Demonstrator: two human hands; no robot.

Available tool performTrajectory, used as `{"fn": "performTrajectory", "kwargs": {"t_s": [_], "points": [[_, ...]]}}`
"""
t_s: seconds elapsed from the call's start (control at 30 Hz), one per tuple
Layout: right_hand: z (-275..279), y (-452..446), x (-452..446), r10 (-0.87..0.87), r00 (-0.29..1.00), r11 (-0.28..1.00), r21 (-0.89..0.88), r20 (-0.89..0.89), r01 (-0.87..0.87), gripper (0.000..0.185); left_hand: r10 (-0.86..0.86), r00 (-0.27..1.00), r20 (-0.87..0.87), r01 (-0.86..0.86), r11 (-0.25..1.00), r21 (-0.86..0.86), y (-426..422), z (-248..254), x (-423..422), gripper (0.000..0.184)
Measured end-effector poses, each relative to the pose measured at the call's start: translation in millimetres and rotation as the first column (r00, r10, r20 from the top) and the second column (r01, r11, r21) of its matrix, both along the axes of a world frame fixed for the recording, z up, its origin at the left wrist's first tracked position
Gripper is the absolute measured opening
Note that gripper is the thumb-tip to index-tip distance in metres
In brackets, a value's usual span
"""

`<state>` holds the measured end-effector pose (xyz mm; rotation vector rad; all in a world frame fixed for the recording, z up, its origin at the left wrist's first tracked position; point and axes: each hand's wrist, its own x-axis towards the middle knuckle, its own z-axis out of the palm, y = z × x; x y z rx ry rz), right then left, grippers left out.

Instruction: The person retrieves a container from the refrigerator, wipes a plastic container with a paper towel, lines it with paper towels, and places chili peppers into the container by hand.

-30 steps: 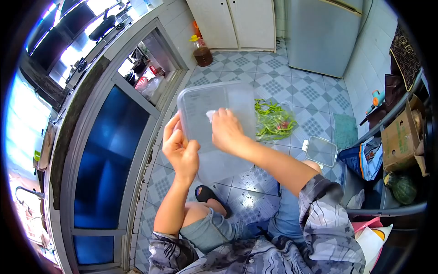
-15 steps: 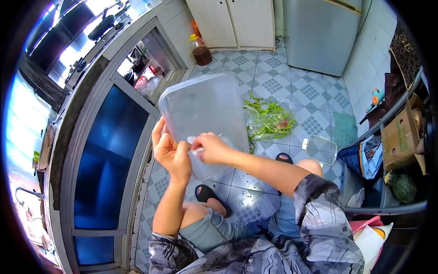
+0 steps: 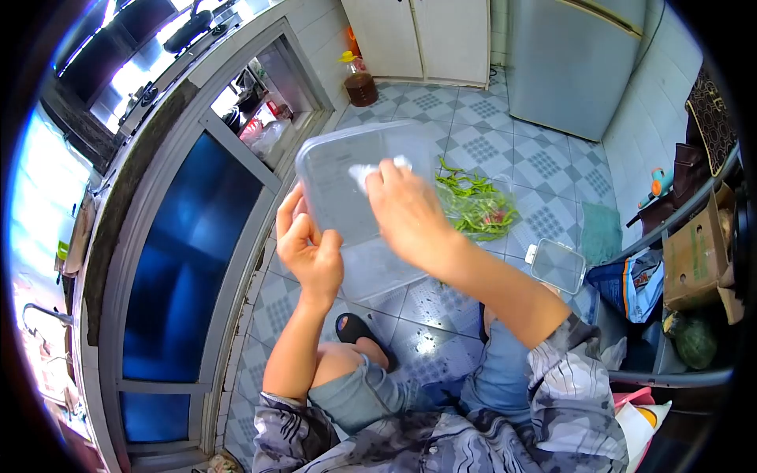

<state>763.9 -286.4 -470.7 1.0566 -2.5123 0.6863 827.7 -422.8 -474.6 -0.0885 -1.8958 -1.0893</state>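
Note:
A clear plastic container (image 3: 339, 158) is held up tilted in front of me, its open side toward me. My left hand (image 3: 309, 251) grips its left edge, the fingers closed round the rim. My right hand (image 3: 404, 206) reaches inside and presses a crumpled white tissue (image 3: 363, 175) against the inner surface. Its fingers are closed on the tissue, which sticks out on both sides of them. On the floor beyond lie green peppers (image 3: 477, 197) on a clear plastic bag, partly behind the container. A clear lid with clips (image 3: 557, 265) lies flat to the right.
A bottle of brown liquid (image 3: 360, 85) with a yellow cap stands by the white cabinet (image 3: 449, 39). The fridge (image 3: 576, 63) is at the back right. At right, a rack holds a cardboard box (image 3: 694, 252) and a green squash (image 3: 695, 340). Wet spots show on the tiles.
My right hand has moved up and to the right with the tissue, from near my left thumb to the container's upper part. My left hand keeps its hold on the rim.

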Motion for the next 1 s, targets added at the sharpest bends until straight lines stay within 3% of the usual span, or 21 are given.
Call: {"fn": "performTrajectory", "kwargs": {"t_s": [0.03, 0.07, 0.13, 0.17, 0.23, 0.27, 0.33, 0.47, 0.57, 0.6, 0.67, 0.7, 0.73, 0.77, 0.8, 0.83, 0.9, 0.93, 1.0], "points": [[-1.3, -0.9, -10.3, -0.182, 0.941, 0.982, -0.011, -0.284, 0.187, 0.022, -0.002, 1.000, -0.001, 0.002, 1.000, -0.002, 4.4, 1.0, -0.3, 0.020], [-8.5, -2.8, -17.5, -0.186, 0.940, 0.982, -0.015, -0.285, 0.190, 0.022, -0.048, 0.998, -0.036, 0.046, 0.998, -0.050, 9.9, 2.3, -0.6, 0.020], [-17.3, -7.0, -25.4, -0.318, 0.816, 0.878, 0.175, -0.482, 0.446, 0.012, -0.100, 0.993, -0.070, 0.093, 0.990, -0.103, 14.5, 4.6, -0.2, 0.020], [-23.9, -8.8, -25.0, -0.322, 0.816, 0.877, 0.173, -0.481, 0.448, 0.012, -0.072, 0.996, -0.056, 0.065, 0.991, -0.113, 15.5, 4.8, 1.0, 0.019], [-26.5, -13.0, -12.6, -0.290, 0.866, 0.789, 0.411, -0.407, 0.457, 0.013, -0.040, 0.998, -0.043, 0.035, 0.992, -0.124, 15.7, 7.2, 1.8, 0.018], [-27.6, -13.7, -5.7, -0.288, 0.867, 0.790, 0.410, -0.407, 0.455, 0.013, -0.008, 0.998, -0.060, 0.005, 0.999, -0.037, 14.9, 9.7, 1.4, 0.018], [-23.2, -14.0, 8.2, -0.099, 0.995, 0.612, 0.787, -0.014, 0.072, 0.013, 0.026, 0.997, -0.072, -0.023, 0.999, 0.048, 11.1, 14.7, 2.0, 0.018], [-4.5, 2.6, 20.6, -0.052, 0.990, 0.697, 0.715, 0.128, -0.056, 0.010, -0.006, 0.999, -0.050, 0.011, 0.994, 0.107, 0.7, 7.5, -3.8, 0.013], [23.5, 20.1, 30.9, 0.222, 0.956, 0.954, 0.160, 0.189, -0.253, 0.009, 0.051, 0.998, -0.023, -0.049, 0.997, 0.065, -10.5, -2.0, -8.8, 0.012], [36.2, 25.1, 30.5, 0.274, 0.945, 0.962, -0.071, 0.178, -0.265, 0.009, 0.059, 0.998, 0.001, -0.059, 0.994, 0.089, -15.5, -2.9, -10.7, 0.012], [58.5, 39.6, 19.6, 0.209, 0.977, 0.878, -0.445, 0.029, -0.175, 0.009, 0.069, 0.997, 0.022, -0.071, 0.991, 0.114, -27.9, -6.9, -13.9, 0.012], [62.8, 45.1, 8.5, 0.124, 0.990, 0.809, -0.584, 0.064, -0.064, 0.008, -0.043, 0.998, 0.049, 0.022, 0.925, 0.379, -36.4, -10.6, -17.0, 0.007], [66.6, 51.5, -3.5, 0.044, 0.993, 0.708, -0.705, 0.113, 0.049, 0.008, -0.160, 0.986, 0.045, 0.099, 0.782, 0.615, -39.7, -8.7, -18.1, 0.004], [67.7, 61.4, -17.0, 0.010, 0.987, 0.667, -0.736, 0.159, 0.112, 0.009, -0.217, 0.965, 0.148, 0.049, 0.702, 0.710, -41.0, -5.4, -15.3, 0.028], [67.0, 70.4, -30.4, -0.023, 0.978, 0.622, -0.763, 0.207, 0.176, 0.010, -0.219, 0.965, 0.146, 0.052, 0.704, 0.708, -44.7, -6.6, -13.9, 0.028], [61.9, 75.9, -43.6, -0.027, 0.978, 0.619, -0.765, 0.205, 0.178, 0.010, -0.377, 0.924, 0.070, 0.169, 0.565, 0.807, -52.1, -11.5, -13.8, 0.032], [46.2, 82.3, -64.2, 0.195, 0.889, 0.560, -0.791, 0.415, 0.247, 0.011, -0.665, 0.736, -0.129, 0.389, 0.259, 0.884, -77.5, -32.9, -19.4, 0.036], [43.6, 82.2, -66.9, 0.189, 0.891, 0.556, -0.793, 0.413, 0.250, 0.011, -0.727, 0.670, -0.153, 0.417, 0.198, 0.887, -81.8, -37.4, -19.1, 0.036], [39.2, 78.4, -68.8, 0.415, 0.780, 0.496, -0.835, 0.468, 0.237, 0.013, -0.785, 0.598, -0.160, 0.417, 0.134, 0.899, -81.7, -44.9, -20.1, 0.036]]}}
